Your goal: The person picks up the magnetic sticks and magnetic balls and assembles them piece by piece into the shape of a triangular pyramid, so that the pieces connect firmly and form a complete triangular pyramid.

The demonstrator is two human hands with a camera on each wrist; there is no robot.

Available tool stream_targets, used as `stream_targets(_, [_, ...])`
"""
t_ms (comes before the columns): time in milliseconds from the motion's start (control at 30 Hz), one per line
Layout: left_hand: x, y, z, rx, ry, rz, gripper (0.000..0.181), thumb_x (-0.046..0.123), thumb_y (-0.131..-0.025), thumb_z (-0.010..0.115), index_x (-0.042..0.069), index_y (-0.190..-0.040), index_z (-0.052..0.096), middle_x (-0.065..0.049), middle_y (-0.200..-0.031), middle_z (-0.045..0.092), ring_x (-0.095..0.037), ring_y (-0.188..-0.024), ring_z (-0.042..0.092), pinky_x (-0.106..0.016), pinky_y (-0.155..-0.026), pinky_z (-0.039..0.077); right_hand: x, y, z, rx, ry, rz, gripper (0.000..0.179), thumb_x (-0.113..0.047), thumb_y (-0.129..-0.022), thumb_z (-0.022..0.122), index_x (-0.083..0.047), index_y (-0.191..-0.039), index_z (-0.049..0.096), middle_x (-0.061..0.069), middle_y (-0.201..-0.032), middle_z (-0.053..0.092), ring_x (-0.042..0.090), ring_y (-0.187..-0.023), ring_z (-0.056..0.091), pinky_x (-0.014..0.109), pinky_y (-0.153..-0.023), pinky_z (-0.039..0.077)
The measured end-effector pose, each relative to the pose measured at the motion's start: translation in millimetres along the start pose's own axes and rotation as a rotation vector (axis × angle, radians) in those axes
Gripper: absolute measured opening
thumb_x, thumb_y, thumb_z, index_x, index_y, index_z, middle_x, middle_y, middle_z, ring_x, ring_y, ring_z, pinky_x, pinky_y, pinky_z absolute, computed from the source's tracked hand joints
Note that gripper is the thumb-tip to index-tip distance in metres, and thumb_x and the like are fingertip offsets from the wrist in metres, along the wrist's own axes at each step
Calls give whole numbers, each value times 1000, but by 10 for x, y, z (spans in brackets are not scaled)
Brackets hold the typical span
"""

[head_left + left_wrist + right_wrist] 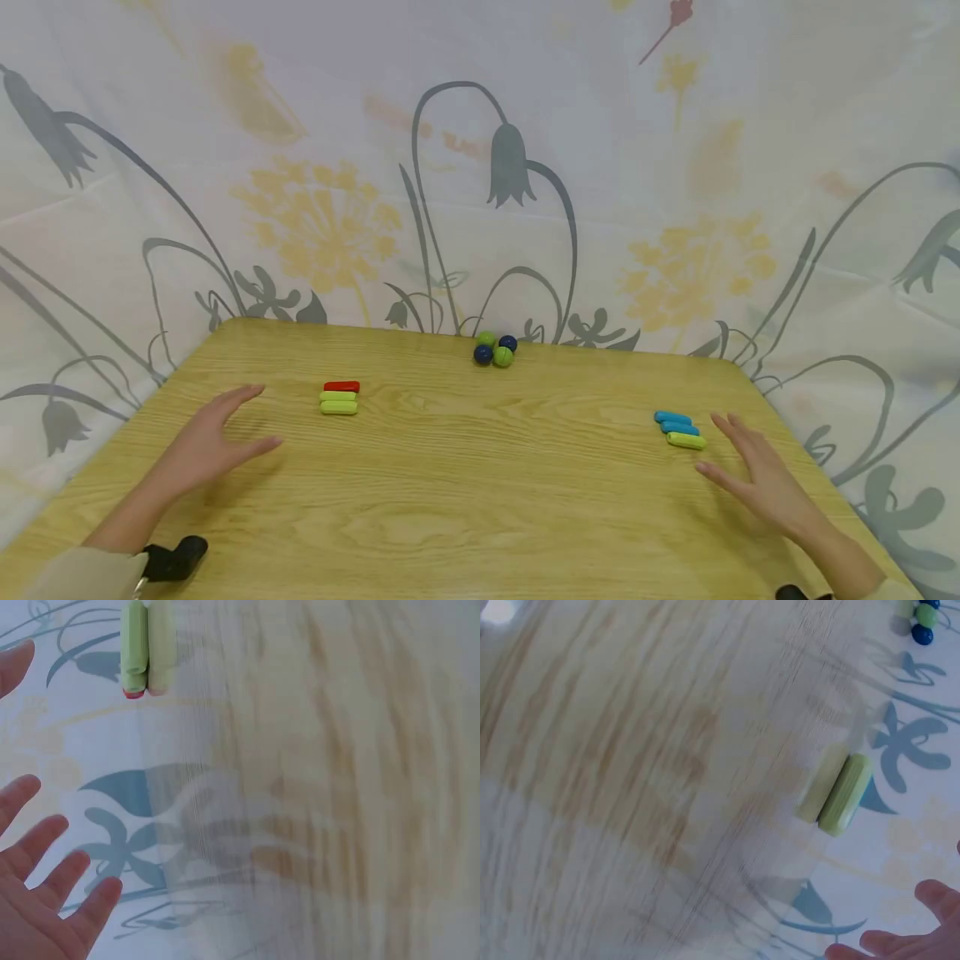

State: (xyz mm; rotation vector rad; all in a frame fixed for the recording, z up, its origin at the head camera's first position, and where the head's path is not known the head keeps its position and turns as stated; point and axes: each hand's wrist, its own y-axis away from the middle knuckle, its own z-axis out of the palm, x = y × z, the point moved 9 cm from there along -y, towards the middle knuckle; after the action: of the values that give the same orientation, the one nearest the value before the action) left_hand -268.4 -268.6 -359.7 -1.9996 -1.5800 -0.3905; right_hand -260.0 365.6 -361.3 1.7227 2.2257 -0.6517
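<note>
My left hand (204,450) hovers at the table's left side, thumb and fingers spread apart, holding nothing. To its right lie a red rounded stick (342,387) and two yellow-green sticks (339,407), side by side. The left wrist view shows the yellow-green stick (135,637) beyond the fingertips. Over on the right, my right hand (765,483) is likewise spread and holds nothing. Just left of its fingertips, two blue sticks (679,427) and one yellow-green stick (686,441) lie in a slanted row. That yellow-green stick (845,795) appears in the right wrist view.
Several green and dark blue balls (503,357) sit in a cluster at the back middle of the wooden table (465,500). Behind the table hangs a flower-printed cloth (345,125), which also borders both sides.
</note>
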Motion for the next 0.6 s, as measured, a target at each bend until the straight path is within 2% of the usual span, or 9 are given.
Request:
stream_targets(167, [28, -35, 56, -14, 75, -31, 74, 36, -82, 72, -4, -135, 42, -30, -135, 39, -50, -120, 35, -60, -91, 33, -80, -29, 13, 7, -13, -5, 75, -30, -90, 62, -4, -148, 20, 33, -146, 12, 59, -126, 14, 75, -84, 18])
stream_targets(333, [70, -85, 164, -36, 163, -50, 64, 32, -84, 70, -6, -130, 47, -28, -129, 47, -46, -116, 42, -54, -90, 40, -125, -53, 32, -1, -24, 7, 77, -31, -90, 63, -5, -148, 20, 32, -146, 14, 57, -126, 16, 74, -84, 20])
stream_targets(600, [107, -193, 254, -38, 219, -60, 55, 29, -85, 70, -6, -123, 53, -25, -120, 54, -43, -113, 48, -49, -88, 44, -218, -135, 88, -11, -77, -31, 75, -27, -88, 65, -6, -147, 24, 30, -146, 17, 56, -126, 19, 72, -84, 23])
